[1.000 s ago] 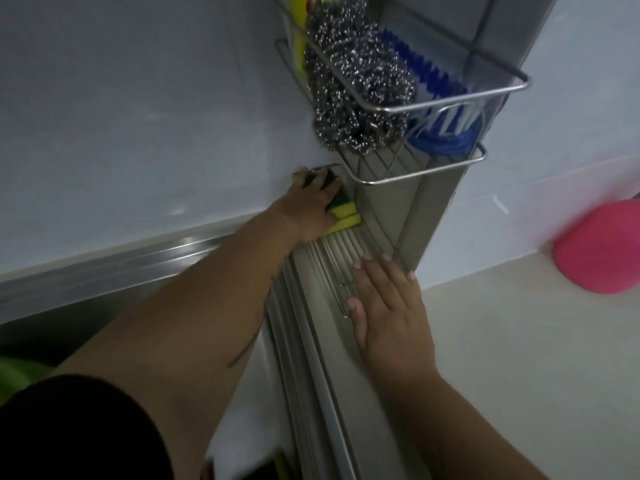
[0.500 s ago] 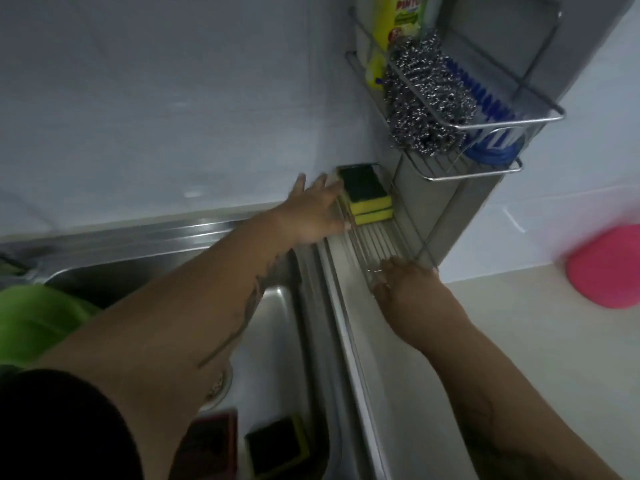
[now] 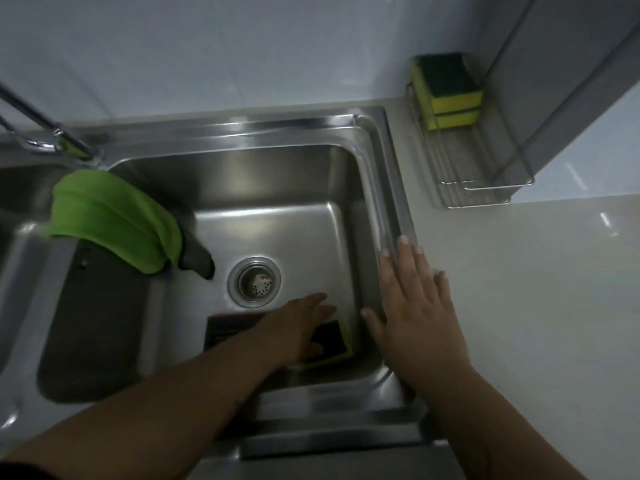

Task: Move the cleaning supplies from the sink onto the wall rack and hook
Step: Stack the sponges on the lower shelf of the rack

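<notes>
the left hand (image 3: 300, 328) reaches down into the stainless steel sink basin (image 3: 273, 188), fingers spread and laid flat over a yellow sponge with a dark green scouring face (image 3: 332, 341) that lies on the basin floor in the near right corner; the palm and fingers touch the sponge's left part, but whether they have closed on it cannot be told (the hand hides its own underside). just left of that sponge, partly under the left forearm, lies a dark rectangular pad with a reddish edge (image 3: 230, 329), blurred and hard to make out. the right hand (image 3: 414, 306) rests open and flat on the sink's right rim, fingers stretched toward the wall, holding nothing. the round metal drain strainer (image 3: 254, 280) sits in the middle of the basin floor, just beyond the left fingertips. a bright green cloth (image 3: 114, 216) is draped over the divider at the basin's left side, with a dark grey piece showing beneath its lower edge. at the back right, on the pale countertop (image 3: 536, 289) against the wall, the lower wire tray of the metal rack (image 3: 485, 192) holds two stacked yellow and green sponges (image 3: 446, 91) at its far end, well apart from both hands. a chrome tap (image 3: 41, 129) slants in from the upper left.
</notes>
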Demonstrator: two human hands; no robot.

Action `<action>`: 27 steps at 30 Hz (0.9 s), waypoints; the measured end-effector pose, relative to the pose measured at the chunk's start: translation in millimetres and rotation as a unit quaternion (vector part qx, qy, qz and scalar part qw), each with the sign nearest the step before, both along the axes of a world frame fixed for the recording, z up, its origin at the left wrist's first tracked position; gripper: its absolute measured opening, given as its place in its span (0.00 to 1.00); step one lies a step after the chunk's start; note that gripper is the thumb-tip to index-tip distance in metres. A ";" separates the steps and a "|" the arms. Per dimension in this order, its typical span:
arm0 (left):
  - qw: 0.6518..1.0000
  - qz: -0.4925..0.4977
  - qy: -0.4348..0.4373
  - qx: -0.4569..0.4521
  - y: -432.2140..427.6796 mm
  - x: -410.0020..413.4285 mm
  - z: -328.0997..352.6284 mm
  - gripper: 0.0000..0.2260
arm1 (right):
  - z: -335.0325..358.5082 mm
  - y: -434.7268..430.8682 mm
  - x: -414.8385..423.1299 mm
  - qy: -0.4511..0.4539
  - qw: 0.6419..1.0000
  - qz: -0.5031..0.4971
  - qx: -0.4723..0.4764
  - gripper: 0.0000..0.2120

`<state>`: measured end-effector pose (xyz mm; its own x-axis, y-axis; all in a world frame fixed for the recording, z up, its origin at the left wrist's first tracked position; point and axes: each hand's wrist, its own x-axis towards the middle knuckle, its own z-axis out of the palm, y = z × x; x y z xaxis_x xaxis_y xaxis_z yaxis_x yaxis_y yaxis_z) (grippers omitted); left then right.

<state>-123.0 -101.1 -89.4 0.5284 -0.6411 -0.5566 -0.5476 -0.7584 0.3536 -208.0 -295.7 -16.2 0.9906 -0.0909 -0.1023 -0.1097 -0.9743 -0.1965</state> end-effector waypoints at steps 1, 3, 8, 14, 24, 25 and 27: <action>1.000 -0.023 0.004 0.018 0.7 -4.6 -7.1 0.37 | -3.1 0.6 0.6 -0.004 1.000 -0.002 -0.010 0.38; 0.996 -0.064 0.004 0.060 -2.6 -8.4 -17.3 0.38 | -6.2 0.8 3.9 -0.006 1.000 -0.017 -0.016 0.37; 0.984 -0.124 -0.005 0.128 -14.2 -10.3 -32.7 0.35 | -9.6 3.3 7.2 -0.003 0.999 -0.026 -0.035 0.34; 0.985 -0.106 -0.018 0.137 -24.5 -8.3 -27.0 0.31 | -10.4 2.9 8.2 0.007 0.999 -0.026 -0.047 0.35; 0.944 0.311 0.073 -0.084 -19.2 77.8 85.6 0.42 | 37.4 -40.4 44.8 -0.152 0.976 -0.125 0.097 0.34; 0.935 0.329 0.059 -0.116 -28.7 89.1 103.7 0.40 | 41.0 -48.1 51.4 -0.172 0.972 -0.135 0.084 0.34; 0.923 0.343 0.033 -0.171 -53.7 111.1 141.8 0.36 | 42.3 -62.3 63.8 -0.196 0.967 -0.153 0.053 0.34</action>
<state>-11.9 -154.9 52.4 0.8478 -0.3123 -0.4287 0.0511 -0.7564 0.6521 -144.2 -358.0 26.1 0.8836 -0.3948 0.2516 -0.2858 -0.8805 -0.3781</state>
